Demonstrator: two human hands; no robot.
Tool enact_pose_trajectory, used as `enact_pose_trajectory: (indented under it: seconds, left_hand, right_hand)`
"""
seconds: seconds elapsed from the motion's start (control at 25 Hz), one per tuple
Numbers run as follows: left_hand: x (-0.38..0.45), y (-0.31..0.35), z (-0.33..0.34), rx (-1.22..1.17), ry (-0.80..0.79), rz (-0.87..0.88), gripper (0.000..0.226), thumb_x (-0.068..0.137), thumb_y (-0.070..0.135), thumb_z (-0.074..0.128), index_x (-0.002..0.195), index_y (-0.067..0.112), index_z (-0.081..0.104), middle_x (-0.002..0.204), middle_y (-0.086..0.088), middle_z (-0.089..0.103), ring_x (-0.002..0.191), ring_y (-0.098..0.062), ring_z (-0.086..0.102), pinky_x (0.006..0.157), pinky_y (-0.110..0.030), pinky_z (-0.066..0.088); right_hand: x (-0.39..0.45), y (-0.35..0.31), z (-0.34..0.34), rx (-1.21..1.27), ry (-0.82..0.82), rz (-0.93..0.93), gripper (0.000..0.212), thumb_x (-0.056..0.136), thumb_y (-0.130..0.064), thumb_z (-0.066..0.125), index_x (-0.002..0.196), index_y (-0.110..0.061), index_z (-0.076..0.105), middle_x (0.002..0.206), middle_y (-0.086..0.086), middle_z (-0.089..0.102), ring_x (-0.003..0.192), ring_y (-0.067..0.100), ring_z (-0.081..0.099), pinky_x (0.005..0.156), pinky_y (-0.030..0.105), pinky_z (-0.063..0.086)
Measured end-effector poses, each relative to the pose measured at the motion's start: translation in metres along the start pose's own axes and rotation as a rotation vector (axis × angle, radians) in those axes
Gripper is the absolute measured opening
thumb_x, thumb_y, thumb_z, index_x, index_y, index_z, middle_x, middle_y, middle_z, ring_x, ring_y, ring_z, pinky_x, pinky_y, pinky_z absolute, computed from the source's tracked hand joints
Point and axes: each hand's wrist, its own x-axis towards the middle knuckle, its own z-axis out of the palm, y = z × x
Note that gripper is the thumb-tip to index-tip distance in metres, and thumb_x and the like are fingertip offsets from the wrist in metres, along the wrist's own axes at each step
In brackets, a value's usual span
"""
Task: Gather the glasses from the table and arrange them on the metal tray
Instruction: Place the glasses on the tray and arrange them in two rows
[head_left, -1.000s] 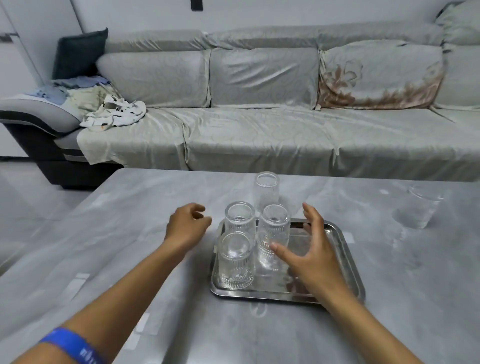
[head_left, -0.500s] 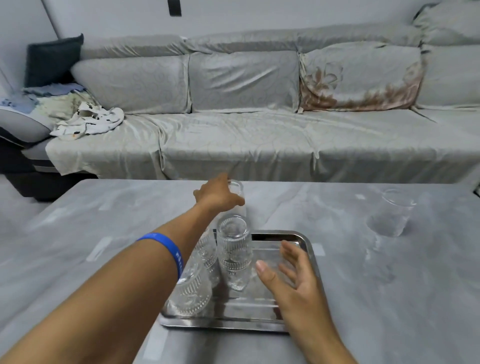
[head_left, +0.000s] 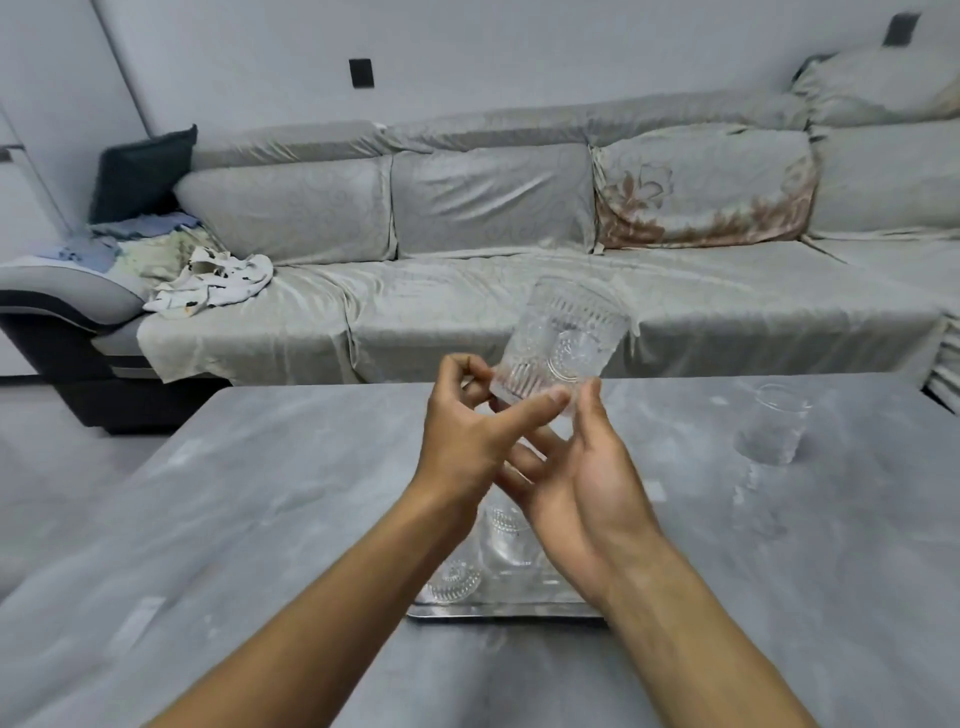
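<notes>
Glassware, pressed and patterned, count in progress. Item in hand: one cut-pattern glass (head_left: 561, 348), lifted clear of the grey table (head_left: 260, 519) and tilted, its base toward the camera. The left hand (head_left: 462, 441) pinches it at the lower edge with thumb and forefinger; the right hand (head_left: 582, 488) is cupped beneath with fingers spread and thumb up along the glass's right side — whether it bears weight or only steadies cannot be told. Items already on the metal tray (head_left: 498, 609), at the near centre of the table: at least two patterned glasses, one (head_left: 506, 530) showing between the wrists, another (head_left: 453, 574) to its near left; the forearms hide most of the tray, so the full count cannot be confirmed. Item outstanding: one clear glass (head_left: 774, 428) standing alone at the far right of the table, well apart from the tray. Status, by judgement: the task is well advanced but not finished — the held glass has yet to be set down on the tray, and the far-right glass has yet to be fetched. Sofa (head_left: 519, 291) behind the table, not part of the lot.
</notes>
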Motion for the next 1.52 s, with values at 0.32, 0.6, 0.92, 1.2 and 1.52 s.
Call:
enact_pose_trajectory:
  seconds: [0.32,0.6,0.92,1.2,1.52]
  left_hand:
    - [-0.030,0.000,-0.030,0.017,-0.306,-0.120,0.047,0.071,0.020,0.080,0.109,0.018,0.053,0.109,-0.004,0.074,0.099,-0.018,0.068,0.079,-0.027,0.054]
    - [-0.043,-0.054,-0.102,1.056,-0.227,-0.052,0.063,0.066,0.044,0.078,0.123,0.032,0.053,0.133,0.009,0.051,0.117,-0.017,0.048,0.096,-0.037,0.043]
    - [-0.042,-0.077,-0.113,1.099,-0.247,-0.012,0.056,0.072,0.041,0.075,0.122,0.033,0.052,0.131,0.009,0.057,0.116,-0.020,0.051,0.097,-0.044,0.042]
    - [-0.040,-0.077,-0.115,1.083,-0.266,-0.010,0.055,0.073,0.040,0.077,0.122,0.033,0.052,0.131,0.011,0.056,0.116,-0.020,0.051,0.098,-0.044,0.042]
    - [-0.042,-0.070,-0.112,1.157,-0.270,-0.018,0.059,0.073,0.046,0.073,0.126,0.034,0.051,0.139,0.010,0.051,0.125,-0.022,0.046,0.101,-0.043,0.038]
  right_hand:
    - [-0.025,0.009,-0.019,-0.018,0.076,-0.237,0.066,0.078,-0.034,0.073,0.136,-0.016,0.046,0.131,0.022,0.059,0.101,0.030,0.066,0.082,0.041,0.057]
    - [-0.023,-0.007,-0.062,-1.406,0.353,-0.349,0.077,0.053,-0.055,0.084,0.115,-0.038,0.041,0.118,-0.008,0.054,0.105,0.014,0.054,0.079,0.031,0.044]
    - [0.013,0.041,-0.078,-1.826,0.148,-0.333,0.066,0.065,-0.038,0.082,0.119,-0.022,0.048,0.126,-0.001,0.059,0.114,0.025,0.053,0.086,0.034,0.045]
    - [0.027,0.049,-0.081,-1.957,0.078,-0.297,0.061,0.064,-0.041,0.080,0.116,-0.027,0.051,0.125,-0.004,0.060,0.110,0.024,0.056,0.081,0.034,0.047]
    - [0.026,0.046,-0.087,-1.908,0.019,-0.268,0.067,0.066,-0.041,0.080,0.125,-0.030,0.051,0.131,-0.003,0.049,0.115,0.020,0.053,0.087,0.033,0.046]
